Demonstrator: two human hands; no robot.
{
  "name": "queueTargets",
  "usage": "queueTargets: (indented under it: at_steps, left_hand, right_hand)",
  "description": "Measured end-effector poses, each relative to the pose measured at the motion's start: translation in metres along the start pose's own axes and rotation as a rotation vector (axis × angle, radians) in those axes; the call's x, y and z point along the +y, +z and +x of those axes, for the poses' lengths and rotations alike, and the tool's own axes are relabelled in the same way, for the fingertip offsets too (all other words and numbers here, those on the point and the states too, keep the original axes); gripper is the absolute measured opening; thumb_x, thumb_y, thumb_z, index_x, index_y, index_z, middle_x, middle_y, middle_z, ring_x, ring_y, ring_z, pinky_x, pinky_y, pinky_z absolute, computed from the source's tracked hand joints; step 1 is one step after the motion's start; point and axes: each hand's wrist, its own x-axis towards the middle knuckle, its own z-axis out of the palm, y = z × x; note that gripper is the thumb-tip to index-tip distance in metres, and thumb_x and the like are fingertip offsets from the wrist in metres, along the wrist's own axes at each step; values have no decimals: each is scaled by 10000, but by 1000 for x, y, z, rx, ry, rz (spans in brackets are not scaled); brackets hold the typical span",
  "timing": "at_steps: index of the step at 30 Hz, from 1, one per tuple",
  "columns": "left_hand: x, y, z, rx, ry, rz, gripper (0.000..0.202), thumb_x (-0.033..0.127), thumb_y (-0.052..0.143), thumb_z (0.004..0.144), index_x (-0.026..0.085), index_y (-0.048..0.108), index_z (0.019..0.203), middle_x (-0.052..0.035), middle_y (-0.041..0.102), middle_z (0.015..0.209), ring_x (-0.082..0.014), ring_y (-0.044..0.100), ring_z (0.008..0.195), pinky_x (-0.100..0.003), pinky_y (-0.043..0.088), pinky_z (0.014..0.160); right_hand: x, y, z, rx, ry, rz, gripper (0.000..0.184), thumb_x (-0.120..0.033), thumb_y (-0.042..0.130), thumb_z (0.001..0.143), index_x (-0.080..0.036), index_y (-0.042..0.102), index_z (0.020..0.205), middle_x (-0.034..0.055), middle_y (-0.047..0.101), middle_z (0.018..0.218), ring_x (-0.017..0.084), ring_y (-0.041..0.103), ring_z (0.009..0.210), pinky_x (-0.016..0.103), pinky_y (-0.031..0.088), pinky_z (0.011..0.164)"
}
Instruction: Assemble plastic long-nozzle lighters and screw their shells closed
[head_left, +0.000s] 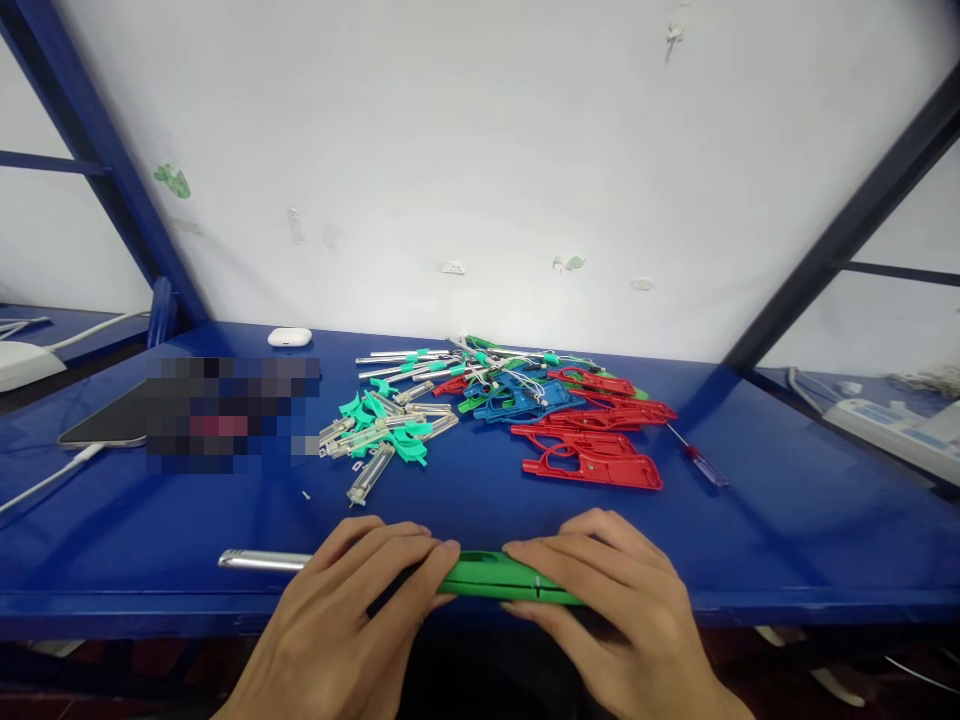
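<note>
Both hands grip a long-nosed lighter (487, 575) with a green plastic casing, held level at the table's front edge. My left hand (356, 590) wraps around its front half, and a silver metal tube (262, 560) sticks out beyond it to the left. My right hand (619, 590) closes on the rear half, thumb below and fingers on top. A thin seam gap shows along the green casing near the right fingers. Much of the casing is hidden under the fingers.
Red casing halves (600, 470) and blue ones (525, 395) lie beyond my hands. Clear fuel tanks with teal triggers (386, 425) and metal tubes (409, 370) are piled left of them. A screwdriver (706, 466) lies right, a phone (112, 415) and white earbud case (289, 337) left.
</note>
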Motion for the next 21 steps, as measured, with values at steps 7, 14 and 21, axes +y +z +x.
queueTargets:
  at_steps: [7,14,21]
  left_hand:
    - [2,0,3,29,16,7,342,-2,474,1044,193,747,1110,6,823,977,-130,771,891,-260,525,921]
    - [2,2,3,42,29,5,295,7,524,1030,197,736,1108,26,827,969,-126,774,869,-291,512,897]
    - [-8,-2,-6,-6,84,148,368,-12,532,1004,209,750,1201,15,833,1087,-189,744,1019,-355,462,988]
  right_hand:
    - [0,-1,-1,10,-27,-24,259,-220,783,960,-263,741,1212,7,838,999,209,655,772,383,535,703]
    - [0,-1,0,2,-26,-45,307,-185,768,965,-274,721,1255,-5,833,1036,204,650,776,382,536,701]
    - [2,0,-9,-36,127,-7,302,-404,714,1010,-300,720,1294,40,803,1113,254,721,970,413,592,867]
